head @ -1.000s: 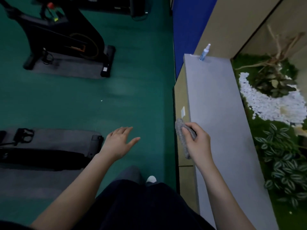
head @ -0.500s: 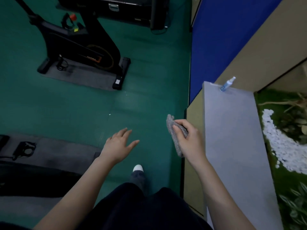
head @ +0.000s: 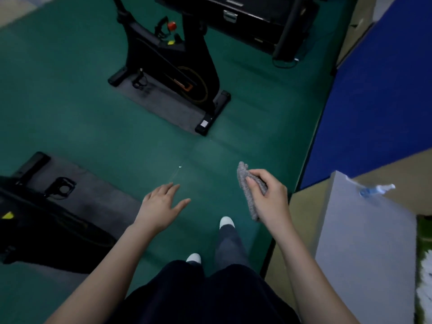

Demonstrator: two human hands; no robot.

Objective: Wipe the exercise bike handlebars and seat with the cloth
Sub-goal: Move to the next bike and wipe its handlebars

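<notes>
The right hand (head: pixel 268 197) grips a grey cloth (head: pixel 247 188), thumb and curled fingers bunching it so that one end sticks up and the other hangs below the palm. The left hand (head: pixel 161 206) holds nothing, its fingers straight and a little spread, palm down over the green floor (head: pixel 70 118).

A second ago the cloth was at the edge of the grey ledge (head: pixel 364 249). Now it hangs clear of the ledge over the floor, and the spray bottle (head: pixel 376 189) lies on the ledge's far end, well apart from both hands. The view has swung left: the black exercise bike (head: pixel 173 66) on its dark mat (head: pixel 163 108) now sits ahead near the middle, though its handlebars and seat are cut off by the top edge. Another bike (head: pixel 35 218) lies close on the left.

So the cloth looks fetched and the person is walking to a bike; no wiping has begun.
</notes>
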